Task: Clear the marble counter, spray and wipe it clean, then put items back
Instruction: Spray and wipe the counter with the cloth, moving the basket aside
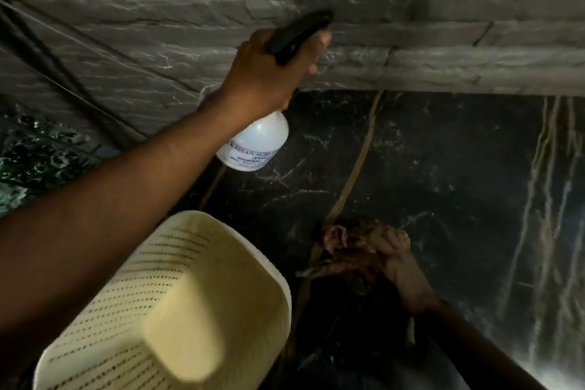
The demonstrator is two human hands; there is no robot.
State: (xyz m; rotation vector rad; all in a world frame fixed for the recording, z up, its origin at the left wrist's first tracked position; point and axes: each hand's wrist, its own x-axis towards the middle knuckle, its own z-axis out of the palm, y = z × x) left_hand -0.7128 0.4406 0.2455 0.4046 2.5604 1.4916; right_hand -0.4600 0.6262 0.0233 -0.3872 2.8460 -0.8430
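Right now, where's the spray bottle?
Head view, upper centre: the left hand grips the spray bottle in the air above the black marble counter, in front of the grey stone wall.

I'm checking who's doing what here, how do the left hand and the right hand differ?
The left hand is raised near the stone wall, gripping a white spray bottle; the right hand is low, pressing a dark cloth onto the black marble counter. Both hold cleaning things.
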